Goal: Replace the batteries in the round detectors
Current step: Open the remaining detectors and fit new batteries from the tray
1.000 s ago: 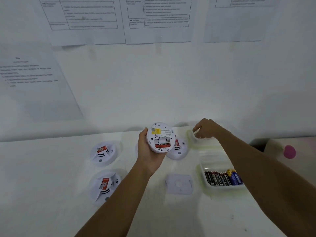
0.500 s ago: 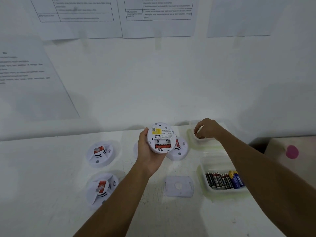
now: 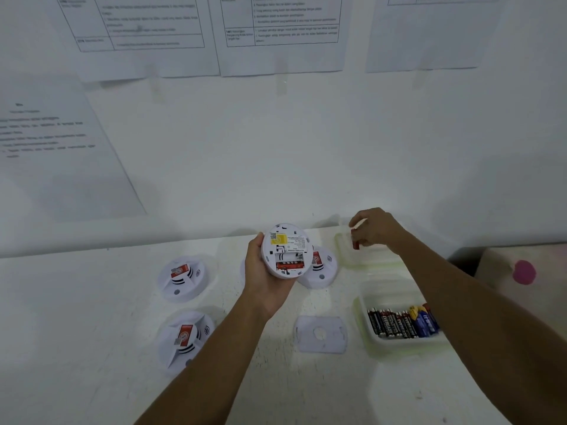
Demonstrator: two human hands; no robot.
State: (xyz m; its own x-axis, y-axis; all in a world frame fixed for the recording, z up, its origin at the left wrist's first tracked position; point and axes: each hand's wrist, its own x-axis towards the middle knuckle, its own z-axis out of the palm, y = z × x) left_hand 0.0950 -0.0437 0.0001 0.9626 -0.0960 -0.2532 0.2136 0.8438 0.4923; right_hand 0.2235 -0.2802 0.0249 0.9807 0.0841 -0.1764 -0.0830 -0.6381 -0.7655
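My left hand (image 3: pixel 264 277) grips a round white detector (image 3: pixel 287 250) above the table, its back turned up. One red battery (image 3: pixel 290 265) lies in its open compartment and the slot beside it is bare. My right hand (image 3: pixel 376 228) hovers over the far clear tray (image 3: pixel 346 256) and pinches a small red battery (image 3: pixel 356 242). Three more detectors lie face up: one at the left (image 3: pixel 182 277), one at the front left (image 3: pixel 185 338), one behind the held unit (image 3: pixel 322 268).
A near clear tray (image 3: pixel 365 332) holds several black and blue batteries (image 3: pixel 402 322). A white back cover plate (image 3: pixel 320 334) lies flat between my arms. Printed sheets (image 3: pixel 138 32) hang on the wall. A box with a pink spot (image 3: pixel 524 273) stands at the right.
My right hand has lifted a little out of the far tray, and a red battery now shows in its fingers. The left hand keeps the detector in place.
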